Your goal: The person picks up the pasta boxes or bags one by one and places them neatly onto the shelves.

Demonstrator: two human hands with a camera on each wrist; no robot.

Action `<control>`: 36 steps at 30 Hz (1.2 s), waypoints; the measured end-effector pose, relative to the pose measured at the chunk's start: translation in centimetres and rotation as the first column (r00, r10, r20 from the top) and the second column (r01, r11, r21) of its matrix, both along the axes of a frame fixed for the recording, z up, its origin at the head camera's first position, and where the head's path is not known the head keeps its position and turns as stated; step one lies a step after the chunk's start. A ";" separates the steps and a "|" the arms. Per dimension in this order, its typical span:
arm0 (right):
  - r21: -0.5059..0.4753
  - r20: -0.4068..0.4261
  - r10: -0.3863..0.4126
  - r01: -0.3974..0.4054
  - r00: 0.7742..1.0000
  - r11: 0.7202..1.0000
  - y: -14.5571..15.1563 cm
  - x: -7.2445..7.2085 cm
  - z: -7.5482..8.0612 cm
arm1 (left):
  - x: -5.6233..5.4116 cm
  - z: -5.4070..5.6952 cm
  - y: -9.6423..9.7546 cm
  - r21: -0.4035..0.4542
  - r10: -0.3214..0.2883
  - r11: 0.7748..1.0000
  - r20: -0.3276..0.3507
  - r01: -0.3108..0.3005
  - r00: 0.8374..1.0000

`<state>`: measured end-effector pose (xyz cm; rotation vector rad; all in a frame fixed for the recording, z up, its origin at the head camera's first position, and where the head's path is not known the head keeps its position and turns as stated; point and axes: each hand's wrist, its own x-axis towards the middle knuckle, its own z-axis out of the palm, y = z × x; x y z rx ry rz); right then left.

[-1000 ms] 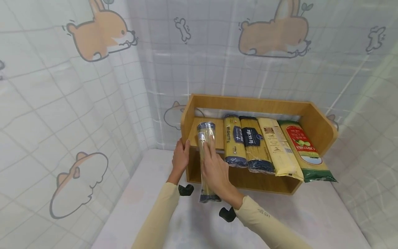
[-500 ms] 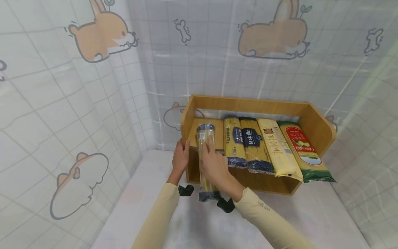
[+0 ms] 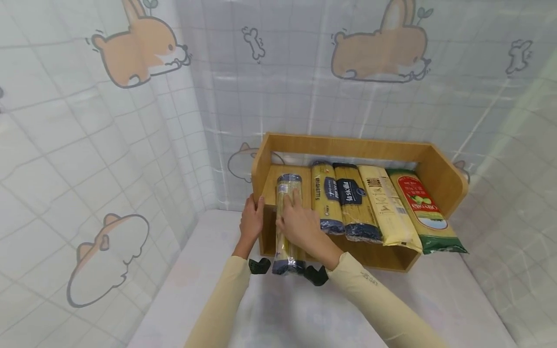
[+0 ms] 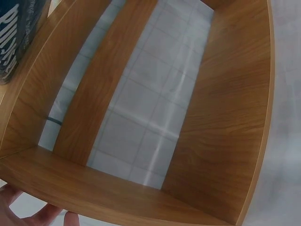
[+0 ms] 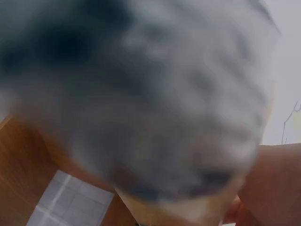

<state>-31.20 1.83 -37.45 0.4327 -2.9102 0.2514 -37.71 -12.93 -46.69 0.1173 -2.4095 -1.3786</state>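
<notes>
In the head view my right hand (image 3: 300, 224) holds a clear-wrapped pack of spaghetti (image 3: 288, 249) with dark blue ends, thumb at its left side and fingers over its top. The pack lies lengthwise at the left of the wooden shelf's (image 3: 348, 140) upper board, its near end jutting past the front edge. My left hand (image 3: 251, 220) rests against the outer left side panel of the shelf. Its fingertips (image 4: 46, 212) show outside that panel in the left wrist view. Blurred wrapping (image 5: 178, 117) fills most of the right wrist view, hiding most of the right hand.
Several packs stand to the right: a spaghetti pack (image 3: 326, 208), a La Sicilia pack (image 3: 359, 212), a cream pack (image 3: 389, 212) and a green-ended Olivoilà pack (image 3: 422, 203). All overhang the front edge. The lower compartment (image 4: 136, 108) has open gaps at its back.
The spaghetti pack's near end has moved slightly up and back toward the shelf, with the right hand moving along with it. The right thumb now shows at the pack's left. The left hand stays put.
</notes>
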 end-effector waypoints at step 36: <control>0.089 0.130 0.010 -0.022 0.991 0.996 2.1 -4.2 0.3 | -0.1 -0.2 -0.3 -0.024 -0.010 1.000 -0.004 0.010 1.000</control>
